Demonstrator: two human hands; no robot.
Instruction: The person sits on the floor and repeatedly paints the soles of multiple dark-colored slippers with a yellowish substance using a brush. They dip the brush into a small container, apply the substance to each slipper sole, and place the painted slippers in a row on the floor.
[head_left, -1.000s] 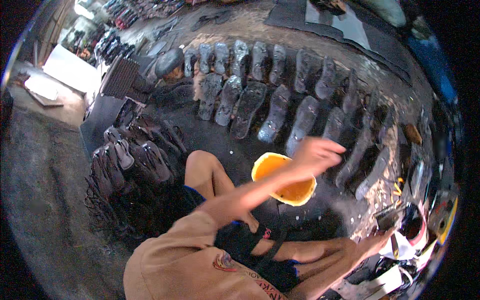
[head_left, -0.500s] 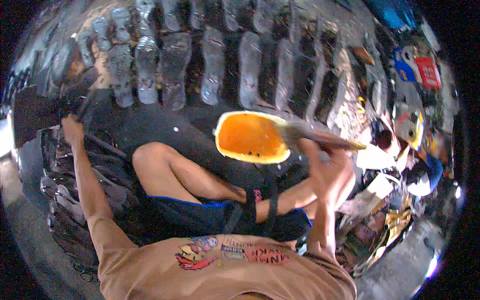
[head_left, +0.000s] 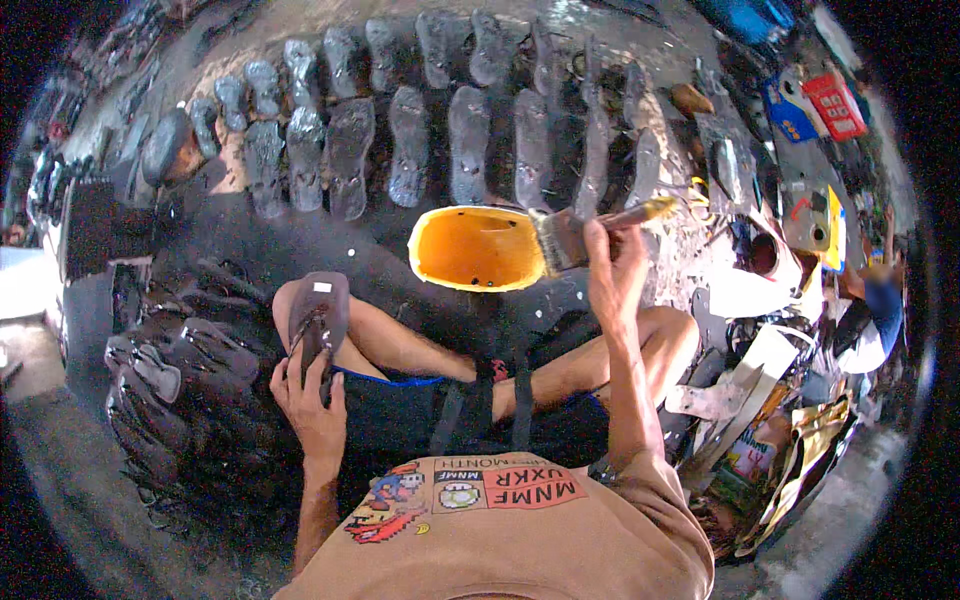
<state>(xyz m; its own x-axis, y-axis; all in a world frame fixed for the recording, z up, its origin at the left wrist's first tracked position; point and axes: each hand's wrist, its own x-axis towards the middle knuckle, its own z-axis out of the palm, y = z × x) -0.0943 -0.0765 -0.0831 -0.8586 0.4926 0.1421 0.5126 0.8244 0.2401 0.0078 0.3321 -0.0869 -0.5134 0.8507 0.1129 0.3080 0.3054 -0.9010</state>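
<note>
My left hand (head_left: 312, 408) is closed around one end of a dark thong sandal (head_left: 318, 318) with a small white label, held over my left knee. In my right hand (head_left: 616, 272) is the handle of a wide paintbrush (head_left: 566, 242). The brush's bristles reach the right rim of a yellow, open container (head_left: 416, 262), which has amber liquid (head_left: 475, 250) inside. Dark specks dot the container's walls. Beyond it, dark shoe soles (head_left: 470, 145) lie in two rows, several of them glossy.
A pile of dark sandals (head_left: 185, 360) lies to my left. On my right are scraps, a white sheet (head_left: 750, 300), a gold-coloured bag (head_left: 805, 465) and a red box (head_left: 833, 108). Another person's blue sleeve (head_left: 882, 312) shows at the far right.
My left hand has come from the far left to my left knee, now with the sandal in it. The brush, blurred before, has shifted slightly up and left at the container's rim.
</note>
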